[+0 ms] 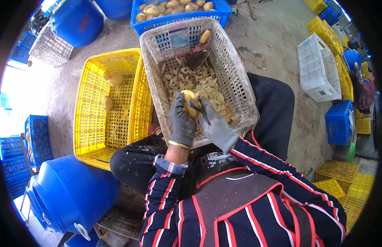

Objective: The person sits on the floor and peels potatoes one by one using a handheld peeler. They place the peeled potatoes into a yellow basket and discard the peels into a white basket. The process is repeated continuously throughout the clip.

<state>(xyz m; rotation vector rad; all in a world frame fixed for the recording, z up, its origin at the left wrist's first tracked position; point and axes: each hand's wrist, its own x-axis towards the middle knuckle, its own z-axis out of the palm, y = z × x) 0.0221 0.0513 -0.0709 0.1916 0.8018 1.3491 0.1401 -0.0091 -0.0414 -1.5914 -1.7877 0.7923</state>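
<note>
My left hand (pixel 182 123), in a dark grey knit glove, holds a partly peeled potato (pixel 188 95) over the near end of a dirty white plastic crate (pixel 245 95). My right hand (pixel 216 125), in a lighter grey glove, grips a dark peeler (pixel 194 106) against the potato. Pale peelings (pixel 184 77) cover much of the crate's floor. Against its far wall leans a cleaver-like blade (pixel 196 60) with a wooden handle. Left of it, a yellow crate (pixel 79 108) holds several potatoes (pixel 116 79).
Beyond the white crate stands a blue crate (pixel 226 14) full of potatoes. Blue plastic barrels (pixel 76 21) are at the upper left, another (pixel 76 188) at the lower left. To the right are a white crate (pixel 319 68), stacked yellow crates and a person (pixel 365 89) at the far edge.
</note>
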